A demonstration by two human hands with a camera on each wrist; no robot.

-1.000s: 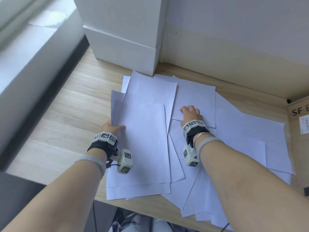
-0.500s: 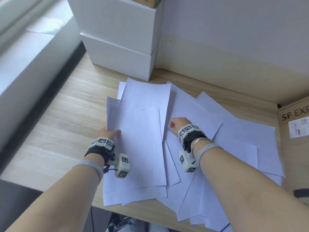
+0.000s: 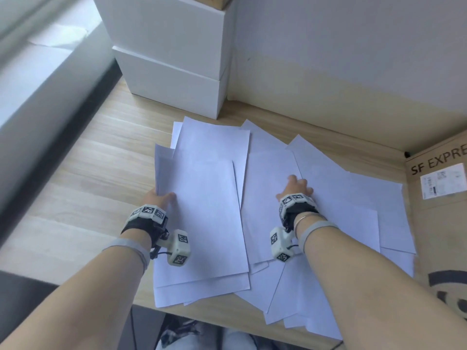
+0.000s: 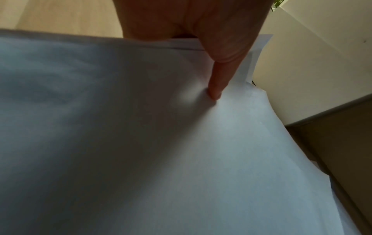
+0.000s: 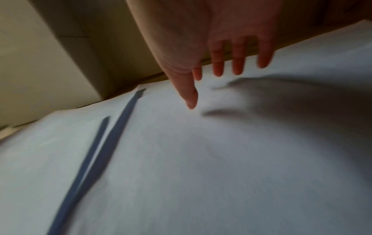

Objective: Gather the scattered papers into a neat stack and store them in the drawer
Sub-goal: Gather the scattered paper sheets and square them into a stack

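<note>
While the left hand (image 3: 161, 198) pinches the left edge of the left pile of papers (image 3: 202, 223), thumb (image 4: 214, 89) on top and the other fingers hidden beneath, loose sheets fan out rightward across the desk (image 3: 83, 173). White boxes (image 3: 174, 72) stand at the far edge. Further right, the right hand (image 3: 295, 189) is spread with straight fingers (image 5: 238, 66) over the sheets, holding nothing; whether it touches them is unclear. A cardboard box (image 3: 439, 198) sits at the far right.
</note>
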